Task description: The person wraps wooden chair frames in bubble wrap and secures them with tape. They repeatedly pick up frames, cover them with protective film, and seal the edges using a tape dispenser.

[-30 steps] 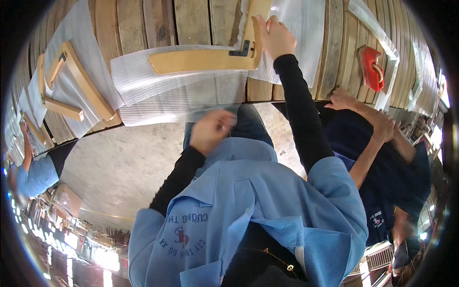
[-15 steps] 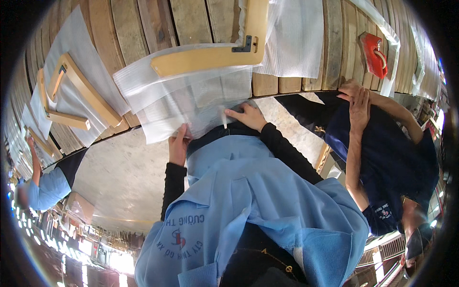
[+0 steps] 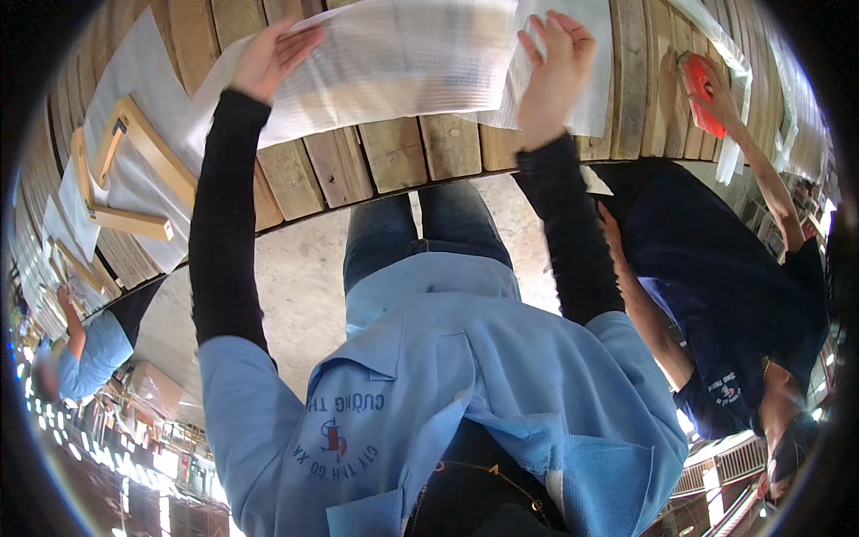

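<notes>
A white, translucent foam sheet (image 3: 403, 67) lies folded over an angled wooden frame piece, which shows only faintly through it. My left hand (image 3: 271, 58) is at the sheet's left part, its fingers stretched out over the foam. Just past the sheet's right edge is my right hand (image 3: 557, 76), with fingers apart and nothing visible in them. It hovers over or touches a second foam sheet (image 3: 595, 80); I cannot tell which.
Left of me, more wooden frame pieces (image 3: 143, 143) rest on foam over the slatted wooden table (image 3: 391, 152). At right, a co-worker in dark clothing (image 3: 716, 295) has a hand on a red tape dispenser (image 3: 701, 94). Another person in light blue (image 3: 89, 353) works far left.
Both my hands have moved from the table's near edge out over the table. The foam's near flap now covers the wooden piece. The co-worker's hand has reached the red dispenser.
</notes>
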Demonstrator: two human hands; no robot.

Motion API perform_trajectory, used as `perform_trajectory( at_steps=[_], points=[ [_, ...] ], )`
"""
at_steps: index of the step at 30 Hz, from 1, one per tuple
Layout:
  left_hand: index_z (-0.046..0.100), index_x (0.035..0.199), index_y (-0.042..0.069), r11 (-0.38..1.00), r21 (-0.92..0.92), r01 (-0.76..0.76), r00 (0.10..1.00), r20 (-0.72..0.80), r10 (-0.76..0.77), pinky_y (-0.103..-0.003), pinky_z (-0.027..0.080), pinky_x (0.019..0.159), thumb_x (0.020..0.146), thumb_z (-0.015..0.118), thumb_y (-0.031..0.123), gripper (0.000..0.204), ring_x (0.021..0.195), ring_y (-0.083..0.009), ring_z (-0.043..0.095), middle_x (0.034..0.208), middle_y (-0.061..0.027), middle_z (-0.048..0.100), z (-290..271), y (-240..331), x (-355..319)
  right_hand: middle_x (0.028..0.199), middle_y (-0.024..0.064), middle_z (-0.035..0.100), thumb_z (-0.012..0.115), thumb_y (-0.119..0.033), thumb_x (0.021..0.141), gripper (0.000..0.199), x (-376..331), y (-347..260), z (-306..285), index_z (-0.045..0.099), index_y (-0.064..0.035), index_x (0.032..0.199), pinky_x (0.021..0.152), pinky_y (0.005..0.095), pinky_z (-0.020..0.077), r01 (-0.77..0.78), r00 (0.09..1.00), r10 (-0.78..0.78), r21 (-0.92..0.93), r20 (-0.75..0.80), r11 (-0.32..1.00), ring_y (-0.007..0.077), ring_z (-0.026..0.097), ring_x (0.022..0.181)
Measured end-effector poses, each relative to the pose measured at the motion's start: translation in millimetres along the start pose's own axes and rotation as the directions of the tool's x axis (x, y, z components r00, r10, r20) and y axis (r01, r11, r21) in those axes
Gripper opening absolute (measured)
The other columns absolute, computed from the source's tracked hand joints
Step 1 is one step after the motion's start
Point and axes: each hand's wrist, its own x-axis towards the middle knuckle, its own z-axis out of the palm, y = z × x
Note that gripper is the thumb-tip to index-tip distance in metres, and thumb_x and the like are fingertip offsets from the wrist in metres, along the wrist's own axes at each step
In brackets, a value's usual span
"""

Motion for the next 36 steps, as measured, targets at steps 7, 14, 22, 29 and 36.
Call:
perform_trajectory(
  at_steps=[7,14,22,29,36],
  points=[
    [0.046,0.133,-0.008,0.994,-0.106,-0.016,0.999,-0.039,0.012,-0.037,0.055,0.102,0.107,0.05,0.02,0.039,0.12,-0.0314,0.064,0.127,-0.0244,0.063,-56,-42,87,0.122,0.012,0.06,0.083,-0.025,0.074,0.068,-53,78,41,0.052,-0.0114,0.132,0.107,0.0489,0.0413,0.827,0.55,-0.048,-0.536,0.834,0.167,0.0314,0.057,0.119],
    [0.046,0.142,0.009,0.785,0.024,-0.619,0.559,-0.69,0.461,-0.039,0.042,0.099,0.097,0.064,0.028,0.052,0.121,-0.0197,0.053,0.131,-0.0065,0.055,55,-170,-102,0.101,0.0115,0.066,0.084,-0.031,0.07,0.063,-18,90,34,0.055,-0.0064,0.12,0.08,0.0429,0.0559,0.794,0.517,0.229,-0.563,0.824,0.232,0.0321,0.066,0.099],
    [0.05,0.136,-0.003,0.769,-0.08,-0.634,0.74,-0.35,0.574,-0.033,0.048,0.1,0.084,0.085,0.011,0.065,0.113,-0.0202,0.06,0.128,-0.0096,0.06,110,-112,-115,0.116,0.0143,0.066,0.09,-0.022,0.065,0.075,-44,41,66,0.056,-0.0075,0.13,0.09,0.0404,0.0542,0.548,0.727,-0.031,-0.552,0.686,0.628,0.0354,0.065,0.108],
    [0.063,0.129,0.004,0.566,0.708,-0.423,0.819,0.031,0.573,-0.041,0.045,0.106,0.088,0.081,0.03,0.052,0.12,-0.0266,0.06,0.129,-0.0115,0.065,68,-93,-162,0.148,0.0193,0.048,0.091,-0.027,0.063,0.101,16,38,97,0.044,-0.0053,0.15,0.112,0.0445,0.04,0.573,0.04,0.165,-0.158,0.985,0.804,0.0369,0.045,0.136],
    [0.063,0.128,0.004,0.308,0.849,-0.429,0.798,0.197,0.569,-0.045,0.044,0.106,0.088,0.078,0.031,0.051,0.118,-0.0332,0.06,0.126,-0.0175,0.065,114,-85,-180,0.126,0.0139,0.063,0.089,-0.018,0.062,0.089,34,35,95,0.051,-0.0093,0.141,0.101,0.0377,0.0458,0.275,-0.242,0.277,-0.209,0.93,0.939,0.0292,0.059,0.119]
  ],
)
